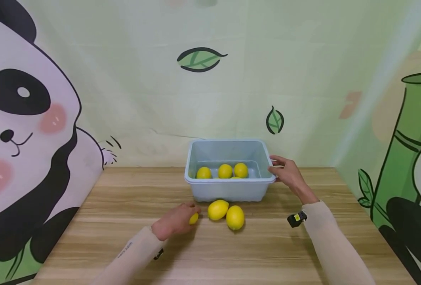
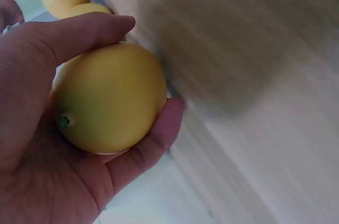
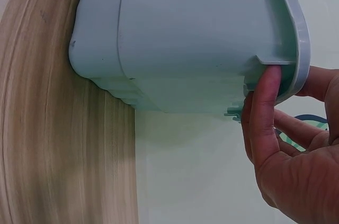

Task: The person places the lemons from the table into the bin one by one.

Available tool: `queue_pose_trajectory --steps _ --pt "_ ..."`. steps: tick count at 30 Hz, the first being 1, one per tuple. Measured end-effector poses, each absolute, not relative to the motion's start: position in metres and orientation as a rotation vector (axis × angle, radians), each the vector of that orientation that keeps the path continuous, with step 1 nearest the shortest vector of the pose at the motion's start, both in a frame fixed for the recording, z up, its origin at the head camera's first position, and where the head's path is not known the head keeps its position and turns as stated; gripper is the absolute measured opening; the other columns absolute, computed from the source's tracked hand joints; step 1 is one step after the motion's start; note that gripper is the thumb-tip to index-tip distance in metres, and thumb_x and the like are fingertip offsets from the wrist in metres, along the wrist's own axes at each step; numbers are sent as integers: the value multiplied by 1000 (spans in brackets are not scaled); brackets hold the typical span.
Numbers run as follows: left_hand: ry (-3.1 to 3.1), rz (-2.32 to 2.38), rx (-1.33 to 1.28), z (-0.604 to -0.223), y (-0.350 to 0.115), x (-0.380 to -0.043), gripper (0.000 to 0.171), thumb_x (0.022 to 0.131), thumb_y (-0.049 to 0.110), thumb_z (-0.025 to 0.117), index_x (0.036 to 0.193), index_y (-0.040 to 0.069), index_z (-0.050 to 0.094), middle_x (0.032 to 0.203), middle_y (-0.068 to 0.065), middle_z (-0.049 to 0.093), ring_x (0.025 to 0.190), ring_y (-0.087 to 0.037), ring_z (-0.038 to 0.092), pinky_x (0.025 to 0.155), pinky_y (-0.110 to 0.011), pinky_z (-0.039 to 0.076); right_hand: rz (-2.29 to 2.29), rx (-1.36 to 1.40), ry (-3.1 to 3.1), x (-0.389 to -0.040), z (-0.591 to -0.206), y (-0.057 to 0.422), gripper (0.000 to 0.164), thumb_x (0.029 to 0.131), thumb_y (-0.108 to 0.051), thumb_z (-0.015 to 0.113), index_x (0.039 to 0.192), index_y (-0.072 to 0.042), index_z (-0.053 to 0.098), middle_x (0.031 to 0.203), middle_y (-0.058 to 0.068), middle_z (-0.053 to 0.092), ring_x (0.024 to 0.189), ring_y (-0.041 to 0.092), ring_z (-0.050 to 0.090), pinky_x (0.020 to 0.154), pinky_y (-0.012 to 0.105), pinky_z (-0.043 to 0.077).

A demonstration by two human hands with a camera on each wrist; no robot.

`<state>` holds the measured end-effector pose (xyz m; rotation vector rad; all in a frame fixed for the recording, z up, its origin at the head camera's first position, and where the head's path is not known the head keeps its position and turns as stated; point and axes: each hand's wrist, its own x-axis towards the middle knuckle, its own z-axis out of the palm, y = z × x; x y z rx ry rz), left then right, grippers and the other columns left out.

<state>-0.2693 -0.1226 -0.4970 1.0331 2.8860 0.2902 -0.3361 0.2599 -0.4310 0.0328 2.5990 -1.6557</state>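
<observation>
My left hand (image 1: 176,220) grips a yellow lemon (image 2: 114,97), thumb on one side and fingers curled round the other, low over the table left of two more lemons. Those two, one lemon (image 1: 218,209) and another lemon (image 1: 235,218), lie close together in front of a light blue plastic bin (image 1: 228,190). Inside the bin are several lemons (image 1: 225,171). At the bin's right end my right hand (image 1: 288,173) holds the rim, its fingers hooked under the lip (image 3: 302,38) and the thumb over it in the right wrist view.
The bin stands on a wood-grain table (image 1: 132,190), near its back edge. Behind it hangs a pale green backdrop (image 1: 142,79) printed with leaves, a panda (image 1: 25,118) on the left and bamboo on the right.
</observation>
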Motion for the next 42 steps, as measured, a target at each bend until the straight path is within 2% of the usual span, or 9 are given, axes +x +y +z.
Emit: queue_pose_trajectory --steps 5,8,13,18,27,32,38,42 --pt "2847 300 997 -484 -120 -265 47 82 13 75 126 9 62 119 -10 61 99 -24 61 92 -43 54 -1651 40 2598 -336 -430 259 57 97 -15 57 150 -8 38 143 24 48 122 38 55 78 33 61" --pt "2840 328 1021 -474 -119 -262 50 81 11 74 129 7 60 126 -12 59 99 -25 60 93 -43 54 -1649 42 2594 -336 -429 259 57 97 -15 57 150 -8 38 143 24 47 123 40 55 79 33 61" --pt "2863 349 1083 -455 -116 -256 47 81 11 73 127 8 61 126 -9 58 94 -22 59 87 -40 56 -1655 50 2584 -334 -426 258 58 97 -15 57 150 -8 38 143 24 47 124 41 54 77 33 62" --pt "2885 408 1142 -435 -115 -250 44 83 11 74 125 12 61 125 -7 58 93 -19 57 86 -36 57 -1658 42 2589 -334 -426 257 57 96 -15 57 150 -7 38 142 25 48 123 42 55 77 32 61" --pt "2964 438 1249 -404 -116 -246 44 83 8 75 124 3 61 124 -16 58 101 -28 61 90 -39 57 -1653 30 2589 -335 -428 258 58 96 -16 57 150 -6 38 143 25 47 124 42 54 80 34 61" --pt "3040 418 1218 -387 -117 -249 45 83 12 76 125 6 62 123 -15 60 100 -28 62 87 -40 57 -1665 30 2579 -334 -429 259 57 96 -16 57 150 -7 38 143 24 46 125 43 54 81 37 61" --pt "3084 417 1181 -369 -117 -256 48 83 14 76 128 9 61 126 -12 59 97 -26 63 81 -36 59 -1656 22 2584 -335 -429 260 57 97 -16 56 151 -7 37 144 25 46 125 44 53 78 32 62" --pt "3093 413 1184 -361 -117 -261 48 84 14 76 129 8 61 126 -12 58 100 -27 63 83 -36 60 -1651 23 2586 -335 -429 260 57 97 -17 56 151 -7 37 144 24 46 125 43 53 77 31 62"
